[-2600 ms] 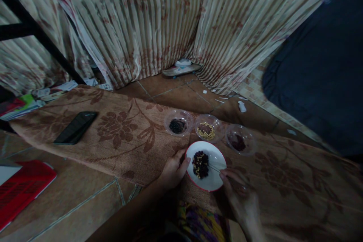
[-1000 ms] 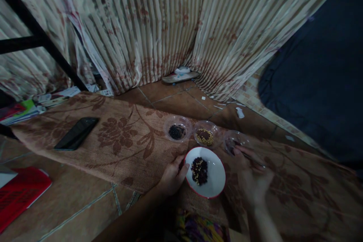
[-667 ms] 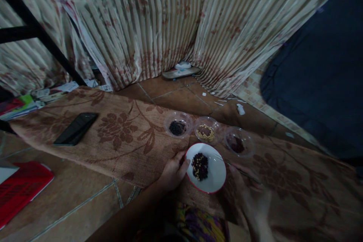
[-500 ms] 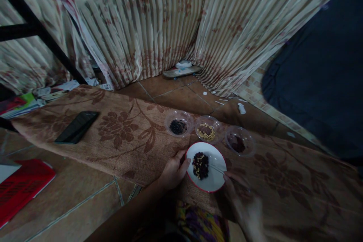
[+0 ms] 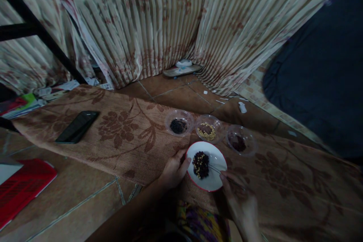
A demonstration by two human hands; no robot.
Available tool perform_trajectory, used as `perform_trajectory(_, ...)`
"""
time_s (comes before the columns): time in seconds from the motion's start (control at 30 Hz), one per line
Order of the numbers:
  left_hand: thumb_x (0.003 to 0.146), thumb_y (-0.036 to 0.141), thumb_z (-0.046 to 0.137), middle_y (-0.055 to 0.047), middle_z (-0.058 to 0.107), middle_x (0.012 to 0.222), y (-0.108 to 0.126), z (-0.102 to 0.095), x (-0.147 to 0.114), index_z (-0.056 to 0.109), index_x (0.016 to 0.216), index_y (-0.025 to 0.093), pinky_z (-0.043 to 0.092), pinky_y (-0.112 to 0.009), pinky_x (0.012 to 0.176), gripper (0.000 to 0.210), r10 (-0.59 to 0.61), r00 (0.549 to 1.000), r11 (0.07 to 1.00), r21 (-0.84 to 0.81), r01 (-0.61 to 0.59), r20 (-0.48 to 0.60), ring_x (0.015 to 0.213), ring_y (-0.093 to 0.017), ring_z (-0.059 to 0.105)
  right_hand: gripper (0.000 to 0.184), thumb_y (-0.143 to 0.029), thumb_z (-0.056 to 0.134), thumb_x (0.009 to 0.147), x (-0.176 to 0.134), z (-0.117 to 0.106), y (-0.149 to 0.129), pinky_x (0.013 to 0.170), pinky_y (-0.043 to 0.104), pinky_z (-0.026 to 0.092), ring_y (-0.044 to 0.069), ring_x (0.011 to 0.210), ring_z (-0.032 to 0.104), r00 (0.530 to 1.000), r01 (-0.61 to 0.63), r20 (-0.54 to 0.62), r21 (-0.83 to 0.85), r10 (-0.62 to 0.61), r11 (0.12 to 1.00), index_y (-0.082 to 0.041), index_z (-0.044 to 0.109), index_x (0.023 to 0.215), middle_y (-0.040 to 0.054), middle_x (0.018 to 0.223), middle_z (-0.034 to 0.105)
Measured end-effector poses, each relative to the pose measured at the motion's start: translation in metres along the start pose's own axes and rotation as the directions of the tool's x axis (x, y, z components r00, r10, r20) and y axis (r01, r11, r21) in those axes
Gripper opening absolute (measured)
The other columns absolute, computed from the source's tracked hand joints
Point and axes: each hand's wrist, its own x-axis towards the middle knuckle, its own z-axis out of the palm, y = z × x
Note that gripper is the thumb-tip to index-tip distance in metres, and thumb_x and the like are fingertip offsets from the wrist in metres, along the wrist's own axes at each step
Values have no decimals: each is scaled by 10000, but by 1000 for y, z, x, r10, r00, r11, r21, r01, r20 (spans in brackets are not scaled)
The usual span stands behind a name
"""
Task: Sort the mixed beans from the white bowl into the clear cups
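At bottom middle, the left hand [image 5: 175, 171] grips the bowl [image 5: 218, 157]; the right hand [image 5: 240, 198] grips tweezers [image 5: 214, 168], likely picking at beans [image 5: 200, 165]; this needs soft pinching.

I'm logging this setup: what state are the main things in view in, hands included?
White dish: partly filled with a mixed pile
Left hand: gripping the dish's rim
Tweezers: held, tips at the pile
Right hand: closed on them
Left clear bowl: partly filled, black pieces
Middle clear bowl: partly filled, yellow pieces
Right clear bowl: partly filled, dark red pieces
Phone: lying flat, screen dark
Curtains: hanging in folds
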Motion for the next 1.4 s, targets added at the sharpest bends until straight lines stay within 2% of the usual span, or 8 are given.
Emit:
perform_trajectory(0.23, 931, 373, 448, -56, 710, 952, 0, 0, -1, 551, 1232, 177, 492, -265, 726, 373, 11, 1000, 1000, 7, -11, 8, 788, -182, 653, 279, -470, 608, 812, 0, 2, 0, 840, 378, 501, 242, 958, 630, 999, -7, 37, 6, 6, 1000, -215, 717, 841, 87, 996, 696)
perform_trajectory(0.67, 930, 361, 451, -61, 717, 974, -1, 0, 0, 545, 1241, 175, 494, -269, 724, 374, 10, 1000, 1000, 14, -10, 9, 813, -189, 662, 276, -473, 619, 797, 2, 5, 8, 818, 367, 508, 237, 928, 647, 1000, 6, -2, -21, -6, 1000, -221, 729, 817, 79, 964, 713)
perform_trajectory(0.87, 932, 355, 447, -65, 712, 984, 1, 1, -1, 548, 1234, 171, 493, -273, 754, 368, 12, 1000, 1000, 6, -12, -1, 854, -195, 661, 279, -457, 624, 798, 0, -3, -1, 767, 360, 524, 242, 888, 661, 999, -31, -34, 20, 32, 999, -195, 719, 819, 95, 943, 714)
perform_trajectory(1.0, 932, 355, 445, -64, 716, 994, 1, 0, -1, 544, 1235, 171, 491, -273, 757, 368, 5, 1000, 1000, 0, -5, 7, 838, -192, 665, 297, -455, 648, 780, 17, -23, -8, 742, 363, 524, 242, 809, 667, 973, 45, -226, 35, -35, 998, -167, 717, 803, 112, 885, 719)
perform_trajectory(1.1, 931, 352, 442, -59, 722, 965, 1, -1, 0, 534, 1250, 172, 489, -276, 749, 378, -2, 1000, 1000, 18, 2, 16, 802, -190, 668, 341, -499, 642, 764, 45, -41, -5, 790, 392, 505, 239, 776, 663, 903, 113, -408, -82, -137, 990, -167, 714, 745, 102, 839, 714)
perform_trajectory(1.17, 931, 348, 439, -55, 721, 955, 2, -1, 0, 532, 1254, 175, 488, -276, 749, 377, -2, 1000, 1000, 30, 2, 11, 796, -189, 668, 346, -483, 656, 756, 65, -51, 0, 833, 422, 496, 263, 826, 663, 845, 137, -515, -51, -144, 989, -140, 705, 749, 120, 818, 707)
perform_trajectory(1.27, 934, 347, 435, -51, 719, 968, 2, -1, 0, 537, 1246, 182, 488, -269, 754, 367, 2, 1000, 1000, 23, -2, 1, 818, -187, 669, 346, -455, 682, 739, 84, -57, 7, 801, 436, 509, 277, 807, 663, 807, 116, -579, -37, -116, 993, -110, 701, 760, 134, 796, 700)
perform_trajectory(1.4, 928, 355, 450, -50, 724, 990, 1, 0, -1, 551, 1235, 195, 489, -263, 740, 361, -2, 1000, 1000, 14, 2, -10, 816, -188, 676, 339, -454, 705, 716, 81, -53, 8, 803, 437, 508, 265, 790, 657, 793, 133, -600, 1, -105, 991, -117, 692, 755, 125, 795, 697)
